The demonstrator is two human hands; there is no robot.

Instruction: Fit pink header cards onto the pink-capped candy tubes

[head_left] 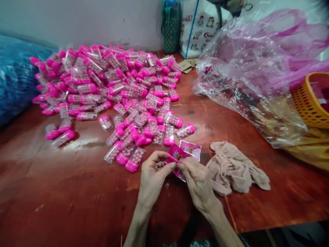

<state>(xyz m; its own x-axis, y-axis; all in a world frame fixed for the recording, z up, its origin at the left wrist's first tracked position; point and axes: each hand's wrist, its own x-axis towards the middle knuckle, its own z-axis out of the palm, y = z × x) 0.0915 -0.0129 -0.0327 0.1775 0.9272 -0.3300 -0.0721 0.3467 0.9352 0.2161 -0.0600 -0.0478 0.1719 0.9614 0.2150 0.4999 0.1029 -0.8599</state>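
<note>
My left hand (154, 175) and my right hand (196, 176) meet near the table's front, thumbs and fingers pinching a shiny pink printed wrapper (175, 151) between them. Another pink and silver printed piece (191, 149) lies just behind my right fingers; whether it is joined to the first cannot be made out. Beyond my hands, a large heap of clear containers with bright pink caps (136, 91) holds small pink balls. One such container (135, 159) lies close to my left fingers.
Right of my hands lies a crumpled beige cloth (233, 168). Clear and pink plastic bags (246, 68) and a yellow basket (305, 103) fill the right side. A blue bag (15, 79) is at far left; a white printed bag (196, 29) stands by the wall.
</note>
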